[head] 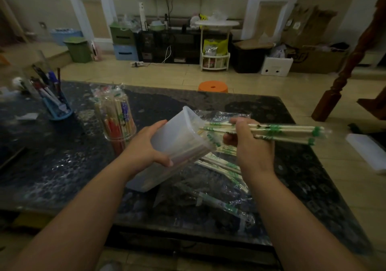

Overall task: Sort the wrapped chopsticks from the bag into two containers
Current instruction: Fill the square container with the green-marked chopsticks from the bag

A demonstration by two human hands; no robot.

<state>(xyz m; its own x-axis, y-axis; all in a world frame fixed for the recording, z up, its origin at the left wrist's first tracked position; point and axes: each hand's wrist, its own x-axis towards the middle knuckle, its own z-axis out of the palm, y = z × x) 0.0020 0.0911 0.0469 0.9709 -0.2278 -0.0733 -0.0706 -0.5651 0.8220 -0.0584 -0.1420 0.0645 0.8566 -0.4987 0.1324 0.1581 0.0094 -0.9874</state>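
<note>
Left hand (150, 145) curled round a translucent white plastic tub (177, 143), tilted, mouth facing right. Right hand (248, 143) gripped a bundle of green-printed wrapped wooden chopsticks (282, 131), roughly 4 pairs, tips at the tub mouth. 2 containers in all: the second, a clear round jar (118, 122), stood upright to the left, packed with red, blue and green wrapped pairs. Loose green-printed pairs (221, 166) lay on a crumpled clear plastic bag (219, 115) on the dark speckled stone table (62, 166); count unclear. Wrapper writing too blurred to read

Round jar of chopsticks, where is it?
In the head view the round jar stands on the table's left half, between the blue pen holder and the left hand.
</note>
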